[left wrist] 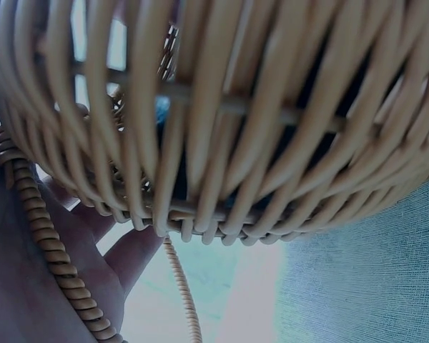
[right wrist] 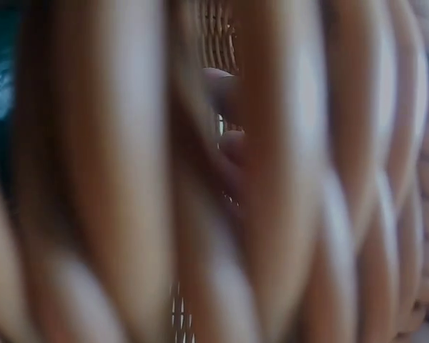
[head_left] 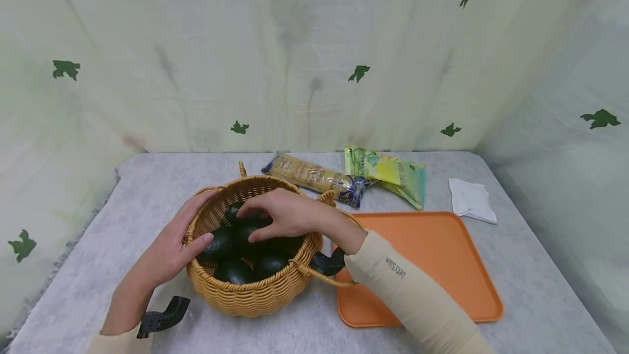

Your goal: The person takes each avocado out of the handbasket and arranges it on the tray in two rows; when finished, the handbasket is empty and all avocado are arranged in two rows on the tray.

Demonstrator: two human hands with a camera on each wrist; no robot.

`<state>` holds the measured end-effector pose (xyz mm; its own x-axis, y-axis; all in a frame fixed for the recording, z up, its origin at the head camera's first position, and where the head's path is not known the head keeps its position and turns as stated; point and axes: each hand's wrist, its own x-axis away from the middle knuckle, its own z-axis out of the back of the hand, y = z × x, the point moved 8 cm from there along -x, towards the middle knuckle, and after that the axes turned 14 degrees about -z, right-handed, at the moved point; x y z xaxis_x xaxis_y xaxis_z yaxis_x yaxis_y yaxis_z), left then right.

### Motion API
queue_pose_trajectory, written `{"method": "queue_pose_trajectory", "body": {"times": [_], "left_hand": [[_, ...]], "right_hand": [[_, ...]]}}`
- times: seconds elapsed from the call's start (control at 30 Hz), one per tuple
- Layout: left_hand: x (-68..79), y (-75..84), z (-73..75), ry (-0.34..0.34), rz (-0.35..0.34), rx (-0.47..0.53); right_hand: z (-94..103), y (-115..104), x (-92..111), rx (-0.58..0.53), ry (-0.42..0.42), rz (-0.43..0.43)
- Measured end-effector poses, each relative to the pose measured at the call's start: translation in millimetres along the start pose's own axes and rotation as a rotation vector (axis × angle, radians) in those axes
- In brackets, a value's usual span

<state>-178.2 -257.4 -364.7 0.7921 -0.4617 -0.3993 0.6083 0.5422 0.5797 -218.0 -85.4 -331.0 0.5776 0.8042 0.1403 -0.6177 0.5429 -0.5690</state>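
Note:
A round wicker basket (head_left: 250, 296) on the table holds several dark avocados (head_left: 235, 271). My left hand (head_left: 169, 247) grips its left rim, thumb inside by an avocado and the fingers outside along the handle. In the left wrist view the hand (left wrist: 93, 257) shows beside the woven wall (left wrist: 222, 121) and a wrapped cane handle (left wrist: 50, 243). My right hand (head_left: 282, 214) reaches in over the right rim, thumb and fingers curled about a dark avocado (head_left: 245, 228) near the middle. Blurred wicker (right wrist: 286, 179) blocks most of the right wrist view; parts of fingers show through a gap.
An orange tray (head_left: 432, 255) lies right of the basket, under the right forearm and a basket handle. Behind are a pack of noodles (head_left: 314, 173) and a green-yellow packet (head_left: 388, 171). A white packet (head_left: 472, 201) lies at the right. A fabric curtain backs the table.

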Motion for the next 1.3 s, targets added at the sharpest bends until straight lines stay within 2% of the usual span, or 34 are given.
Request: {"method": "queue_pose_trajectory", "body": {"times": [0.13,0.63,0.83,1.3], "left_hand": [[-0.9,-0.4,0.8,-0.004,-0.002,-0.029],[-2.2,-0.8,-0.1,-0.005,-0.002,-0.027],[-2.6,0.5,0.7,0.0,-0.006,-0.017],[-1.1,-0.2,-0.3,0.008,-0.004,0.004]], "right_hand": [[-2.3,2.4,-2.3,0.049,-0.008,-0.031],[-10.2,7.9,-6.7,0.162,-0.064,-0.145],[-9.5,6.7,-7.4,0.208,-0.047,-0.145],[-8.3,1.3,-3.4,0.205,-0.006,-0.097]]}}
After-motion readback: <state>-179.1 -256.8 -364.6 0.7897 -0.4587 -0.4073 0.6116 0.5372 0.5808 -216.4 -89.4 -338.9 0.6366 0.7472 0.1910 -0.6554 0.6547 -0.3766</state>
